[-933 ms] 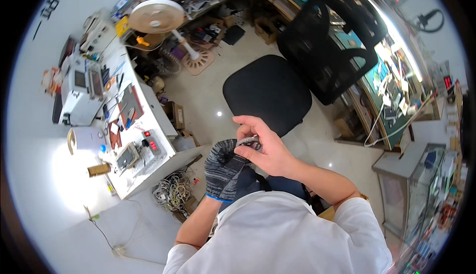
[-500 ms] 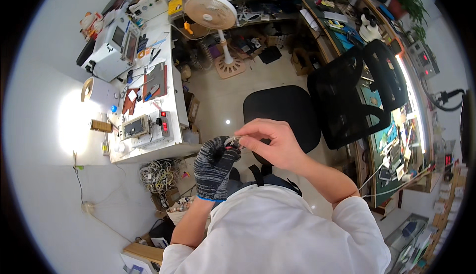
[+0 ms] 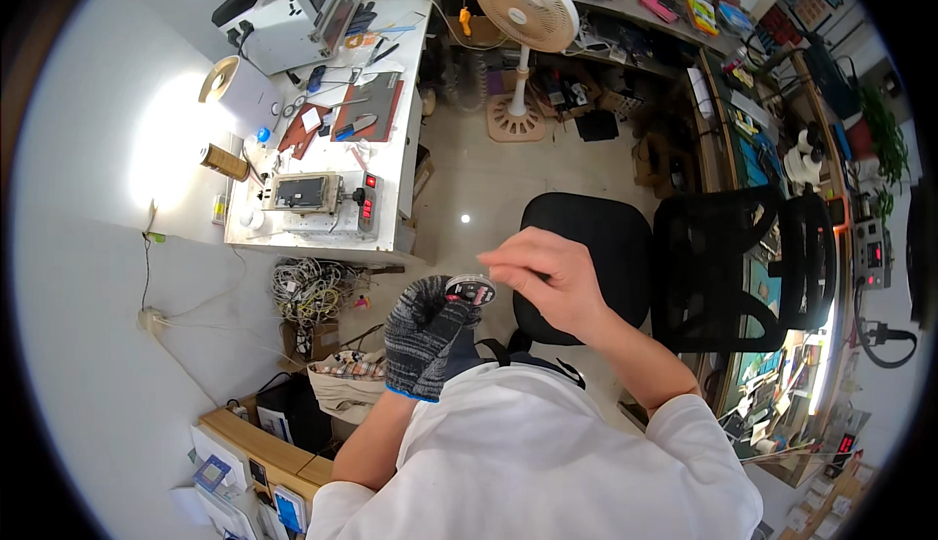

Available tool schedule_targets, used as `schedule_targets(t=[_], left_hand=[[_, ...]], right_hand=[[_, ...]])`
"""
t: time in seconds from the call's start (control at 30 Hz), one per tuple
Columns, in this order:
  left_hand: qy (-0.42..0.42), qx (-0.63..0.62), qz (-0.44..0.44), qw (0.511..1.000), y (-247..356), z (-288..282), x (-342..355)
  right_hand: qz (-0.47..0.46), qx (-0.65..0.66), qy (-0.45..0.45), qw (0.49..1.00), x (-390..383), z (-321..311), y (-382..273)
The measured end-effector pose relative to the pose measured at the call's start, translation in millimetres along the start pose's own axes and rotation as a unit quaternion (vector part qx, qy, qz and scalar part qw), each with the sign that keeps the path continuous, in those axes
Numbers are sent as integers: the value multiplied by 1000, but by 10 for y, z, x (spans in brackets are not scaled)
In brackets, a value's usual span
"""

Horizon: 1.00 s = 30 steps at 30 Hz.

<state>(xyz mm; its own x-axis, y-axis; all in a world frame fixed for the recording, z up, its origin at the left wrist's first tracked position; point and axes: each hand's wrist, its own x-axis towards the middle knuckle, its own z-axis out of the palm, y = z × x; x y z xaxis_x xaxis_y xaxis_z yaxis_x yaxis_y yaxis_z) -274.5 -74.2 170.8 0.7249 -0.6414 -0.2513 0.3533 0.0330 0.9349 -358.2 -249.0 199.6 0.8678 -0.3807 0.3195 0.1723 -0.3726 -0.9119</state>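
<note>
My left hand (image 3: 425,337), in a dark grey knitted glove with a blue cuff edge, is closed around a small round spool (image 3: 472,291). The spool has a clear rim and a black face with red and pale print. Just to the right of its top, my bare right hand (image 3: 552,276) is closed, with thumb and fingertips pinched together. What they pinch, if anything, is too fine to see. Off to the left, a dark phone-sized panel (image 3: 301,192) lies on a small bench machine (image 3: 354,217) with red lit displays.
The white workbench (image 3: 396,100) along the left holds tools and mats. A pedestal fan (image 3: 526,7) stands ahead, and a black office chair (image 3: 586,247) is close on my right. Tangled cables (image 3: 308,291) hang below the bench corner. A cluttered bench runs along the right.
The view has turned to the left and drawn nearer the white bench. The spool's face now shows more fully in my left hand. My right fingertips have come slightly away from it.
</note>
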Motion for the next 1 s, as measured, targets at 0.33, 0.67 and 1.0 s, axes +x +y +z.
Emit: schedule_targets(t=[0.33,0.67,1.0], left_hand=[[-4,-60,-14,998,324,-943,744],[5,-171,-27,985,432,-1763,894],[252,-243,-2,937,-115,-2471,355]], right_hand=[[-57,-150,-91,983,1129,773,38],[94,-24,12,995,1792,1429,284],[-8,-51,-201,978,2960,2886,420]])
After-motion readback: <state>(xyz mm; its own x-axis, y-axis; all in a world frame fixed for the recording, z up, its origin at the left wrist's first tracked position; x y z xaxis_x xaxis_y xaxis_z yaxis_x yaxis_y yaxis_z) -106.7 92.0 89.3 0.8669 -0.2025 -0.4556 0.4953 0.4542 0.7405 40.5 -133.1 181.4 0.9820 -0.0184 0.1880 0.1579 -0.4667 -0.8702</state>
